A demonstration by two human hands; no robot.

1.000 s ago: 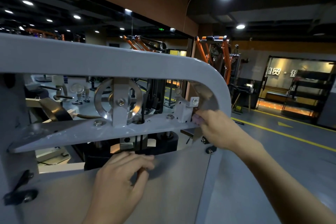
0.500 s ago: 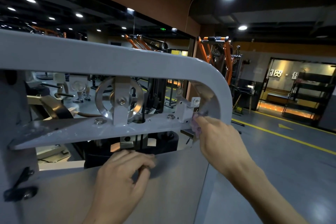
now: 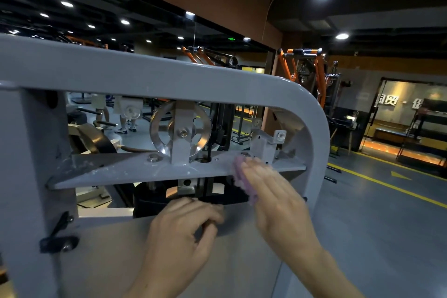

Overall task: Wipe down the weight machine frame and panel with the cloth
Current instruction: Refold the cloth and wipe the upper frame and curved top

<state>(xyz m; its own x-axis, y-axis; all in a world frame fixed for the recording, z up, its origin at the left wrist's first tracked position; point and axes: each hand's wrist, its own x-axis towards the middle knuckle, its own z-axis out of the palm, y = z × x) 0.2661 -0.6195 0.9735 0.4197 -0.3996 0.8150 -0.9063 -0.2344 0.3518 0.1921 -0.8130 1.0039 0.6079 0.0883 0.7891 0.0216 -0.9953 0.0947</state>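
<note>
My right hand (image 3: 268, 191), fingers straight, presses the purple cloth (image 3: 243, 180) onto the frame's cross plate (image 3: 125, 172), beside the pulley (image 3: 180, 132). My left hand (image 3: 180, 234) curls over the panel (image 3: 108, 259) edge, gripping it. Risk, as I judge it: the cloth snagging on a bolt (image 3: 152, 158) or bracket (image 3: 264, 144), or my fingers slipping into the cable hole. Count: one cloth, one pulley, two hands.

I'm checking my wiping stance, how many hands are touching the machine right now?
2. The left hand grips the panel's top edge; the right hand presses the purple cloth on the horizontal plate.
</note>
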